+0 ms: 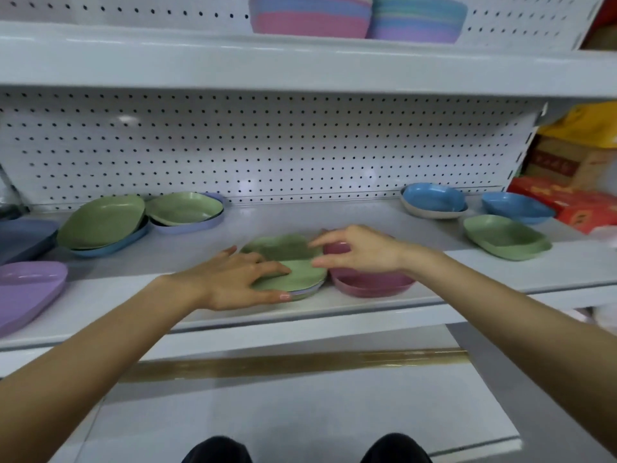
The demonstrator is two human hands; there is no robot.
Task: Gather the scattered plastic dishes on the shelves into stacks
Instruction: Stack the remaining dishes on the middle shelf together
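Observation:
A small stack of dishes with a green dish (300,277) on top and purple rims beneath sits at the middle of the shelf (434,259). My left hand (233,279) lies on it, fingers spread over the top and thumb against its near rim. My right hand (360,250) reaches over a pink dish (367,284) standing just right of the stack; its thumb and forefinger pinch the green dish's right rim. Scattered around are green dishes on blue and purple ones (100,225) (185,210) at the left, and blue (434,200) (516,207) and green (505,237) dishes at the right.
A purple dish (26,289) and a dark blue one (23,237) lie at the far left edge. Tall stacks of coloured dishes (357,18) stand on the shelf above. Red and yellow boxes (567,198) crowd the right end. A perforated back panel (267,145) closes the rear.

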